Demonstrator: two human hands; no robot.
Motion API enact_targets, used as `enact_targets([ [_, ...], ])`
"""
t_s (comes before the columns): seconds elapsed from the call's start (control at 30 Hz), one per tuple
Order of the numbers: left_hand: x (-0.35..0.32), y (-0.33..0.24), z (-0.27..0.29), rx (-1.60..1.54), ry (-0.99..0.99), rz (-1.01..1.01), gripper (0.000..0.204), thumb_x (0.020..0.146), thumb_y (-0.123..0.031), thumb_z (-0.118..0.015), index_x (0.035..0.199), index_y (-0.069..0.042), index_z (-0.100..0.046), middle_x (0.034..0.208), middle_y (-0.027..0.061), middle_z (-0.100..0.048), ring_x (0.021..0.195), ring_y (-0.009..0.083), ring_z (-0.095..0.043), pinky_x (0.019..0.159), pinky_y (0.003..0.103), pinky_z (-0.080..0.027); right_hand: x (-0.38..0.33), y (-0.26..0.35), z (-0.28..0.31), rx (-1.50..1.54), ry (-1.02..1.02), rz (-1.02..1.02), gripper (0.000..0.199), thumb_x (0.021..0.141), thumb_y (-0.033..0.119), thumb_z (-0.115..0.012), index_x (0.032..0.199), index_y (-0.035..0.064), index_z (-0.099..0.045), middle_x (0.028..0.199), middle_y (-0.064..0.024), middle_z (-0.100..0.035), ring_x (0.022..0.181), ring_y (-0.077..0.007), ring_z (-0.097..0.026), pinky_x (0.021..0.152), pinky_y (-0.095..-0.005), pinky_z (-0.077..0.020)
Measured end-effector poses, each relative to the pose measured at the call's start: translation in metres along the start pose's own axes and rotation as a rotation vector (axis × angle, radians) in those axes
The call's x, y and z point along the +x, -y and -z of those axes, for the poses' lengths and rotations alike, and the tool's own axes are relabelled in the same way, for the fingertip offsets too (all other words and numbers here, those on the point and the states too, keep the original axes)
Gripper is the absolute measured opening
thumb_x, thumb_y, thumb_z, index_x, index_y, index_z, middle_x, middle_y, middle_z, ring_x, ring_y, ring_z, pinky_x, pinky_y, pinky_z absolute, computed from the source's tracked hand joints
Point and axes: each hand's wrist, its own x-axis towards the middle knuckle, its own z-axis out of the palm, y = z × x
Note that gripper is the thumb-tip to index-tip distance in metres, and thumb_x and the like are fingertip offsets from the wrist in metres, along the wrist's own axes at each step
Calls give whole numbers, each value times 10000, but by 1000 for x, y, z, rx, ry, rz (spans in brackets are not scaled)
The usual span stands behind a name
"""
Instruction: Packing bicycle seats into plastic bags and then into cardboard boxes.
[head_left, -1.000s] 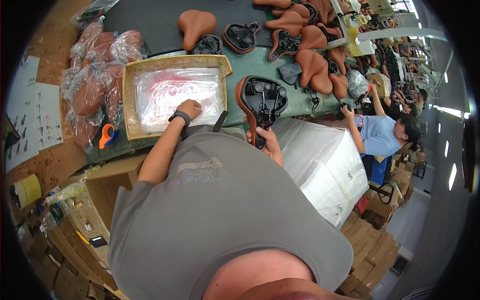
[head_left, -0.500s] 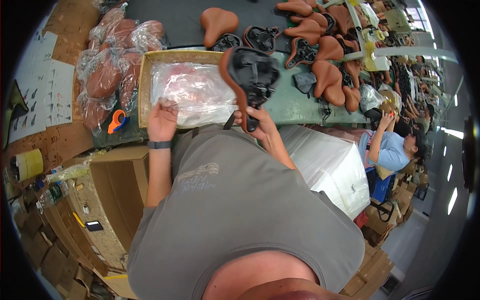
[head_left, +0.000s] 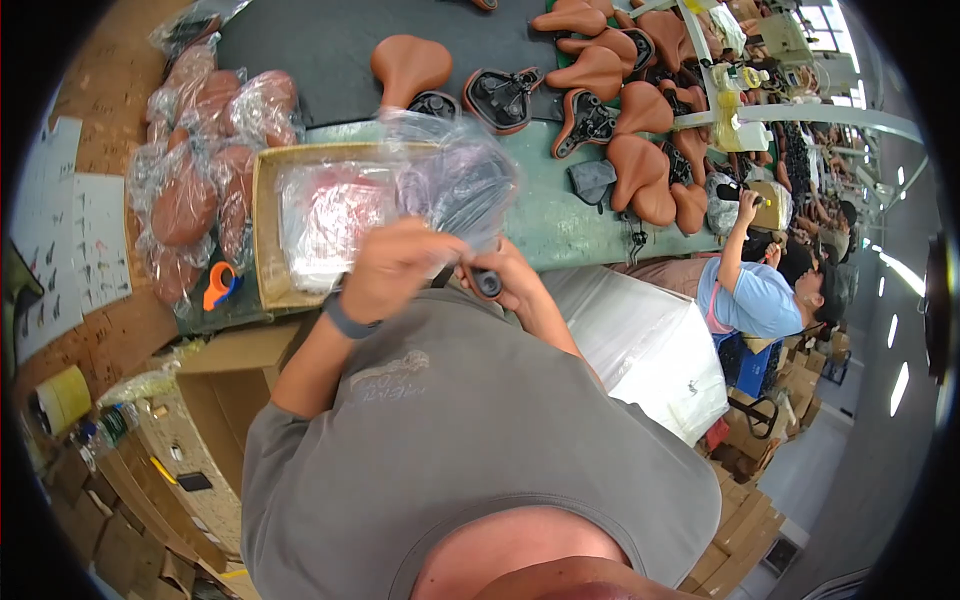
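Bagging looks underway: the left hand [head_left: 395,265] grips a clear plastic bag [head_left: 450,175] over a black saddle [head_left: 475,195]. The right hand [head_left: 500,280] clasps the saddle's underside at 6 o'clock. Next probably calls for drawing the bag fully down.

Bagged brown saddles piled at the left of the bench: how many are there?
About 5 bagged saddles, heaped left of the cardboard tray: two at the top, two in the middle, one lowest by the orange tape dispenser. More may be hidden underneath.

This is a factory packing line for bicycle saddles. Brown saddles [head_left: 640,165] crowd a long green tabletop [head_left: 560,215], bagged ones [head_left: 190,200] pile at its end, cardboard boxes [head_left: 215,400] stand below, and another worker [head_left: 750,295] sits alongside.
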Motion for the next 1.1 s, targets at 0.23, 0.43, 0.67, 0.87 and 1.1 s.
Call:
enact_targets([
  [0.23, 52, 80, 181, -122, -1079, 309, 256, 1131, -138, -633, 1314, -11, -760, 1131, 107, -782, 872, 165, -727, 779, 297, -599, 145, 73, 68, 345, -75, 83, 543, 1106, 301, -692, 1515, -20, -534, 1225, -209, -745, 962, -315, -789, 822, -445, -687],
  [0.43, 7, 166, 250, 46, -1304, 420, 328, 1150, -235, -622, 1338, 9, -736, 1115, 91, -767, 907, 177, -756, 731, 282, -611, 359, 80, 194, 650, -574, 69, 751, 1119, 471, -644, 1476, -164, -457, 1346, -367, -636, 1098, -454, -755, 873, -498, -713],
  [0.67, -55, 249, 153, 272, -1643, 591, 340, 1125, -271, -650, 1272, 32, -604, 1207, 145, -697, 966, 240, -717, 752, 324, -613, 412, 58, 240, 931, -169, -174, 1101, 1044, 790, -529, 1568, -164, -367, 1471, -374, -583, 1217, -445, -697, 1003, -500, -664],
  [0.87, 10, 251, 10, 997, -681, 181, 317, 1003, -243, -767, 1201, -17, -666, 1258, 209, -687, 1162, 408, -669, 1044, 501, -515, 180, -16, 210, 760, -236, -131, 1101, 987, 897, -469, 1685, 56, -338, 1534, -312, -547, 1340, -526, -625, 1073, -648, -600],
  [1.1, -25, 345, -100, 741, 135, 579, 277, 988, -336, -785, 997, -67, -721, 1070, 173, -768, 1002, 397, -735, 864, 515, -582, 12, -138, 154, 162, -393, -492, 1040, 909, 555, -857, 1664, 49, -351, 1496, -218, -634, 1313, -453, -683, 930, -559, -646],
])
